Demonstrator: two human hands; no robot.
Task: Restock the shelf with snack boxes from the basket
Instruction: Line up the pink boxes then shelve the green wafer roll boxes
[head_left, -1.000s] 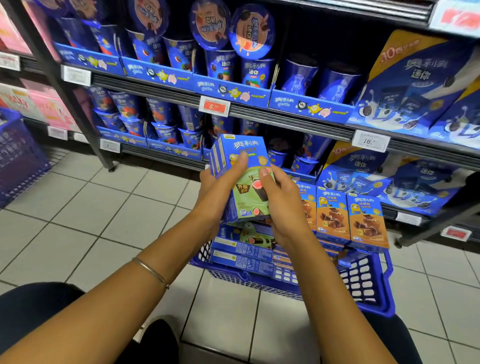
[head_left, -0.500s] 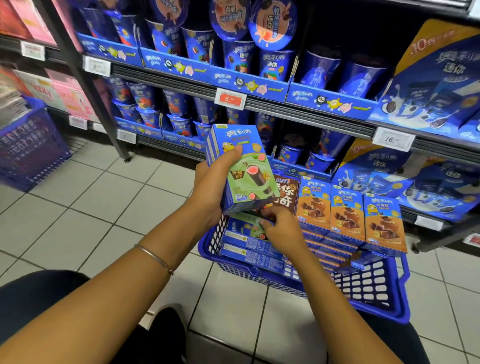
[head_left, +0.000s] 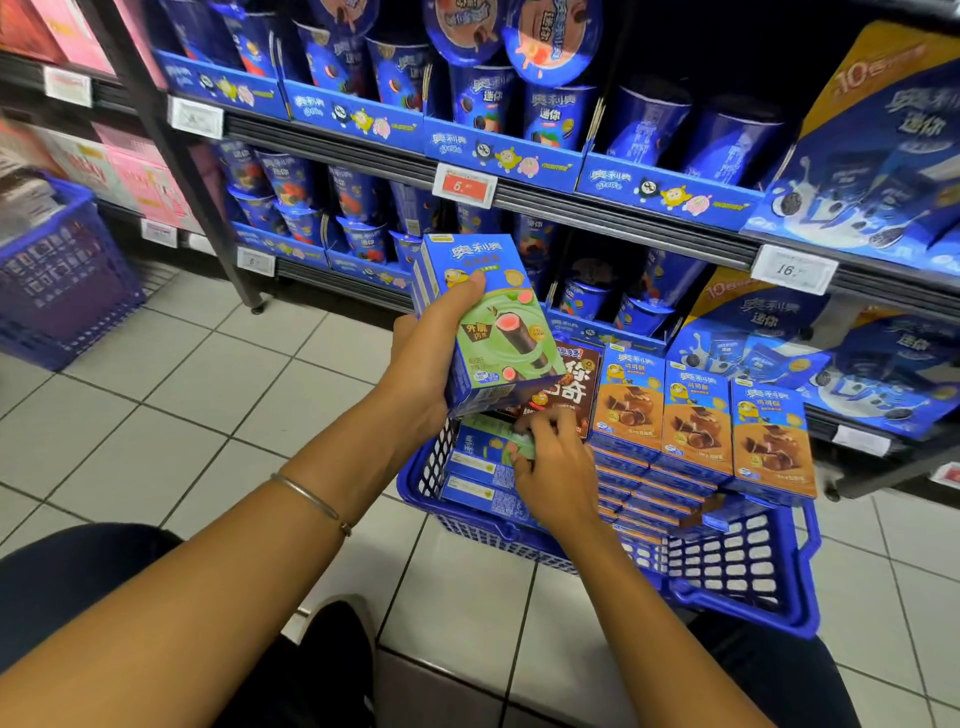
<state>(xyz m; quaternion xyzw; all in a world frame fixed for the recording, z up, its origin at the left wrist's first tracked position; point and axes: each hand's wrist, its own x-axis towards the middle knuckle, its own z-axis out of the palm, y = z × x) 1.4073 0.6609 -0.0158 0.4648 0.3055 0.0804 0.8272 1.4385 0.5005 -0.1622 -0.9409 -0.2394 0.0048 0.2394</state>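
While the left hand (head_left: 421, 364) is busy: it is gripping the green stack (head_left: 493, 332), several upright snack boxes pressed together, with the thumb lying across the front face and the fingers hiding behind.
Right hand (head_left: 556, 467): it is reaching down just below the left hand, and its fingers are curling onto the edge of a flat green box (head_left: 485, 449).
Flat green box: it is lying on its side in the basket (head_left: 753, 618), directly under the right fingertips, on top of more blue-sided boxes.
Beyond the right hand: a brown box (head_left: 569, 384) is standing just past the knuckles, and to the hand's right orange boxes (head_left: 696, 421) are standing upright in a row.
Shelf (head_left: 623, 208): it is running above and beyond both hands, carrying blue snack cups.
Doing this step well: the flat box is probably wanting a firm pinch on both long edges and then a straight lift, so that neighbours are not dragging along. The left hand is likely needing to squeeze its stack level so nothing is slipping as the new box is joining it.
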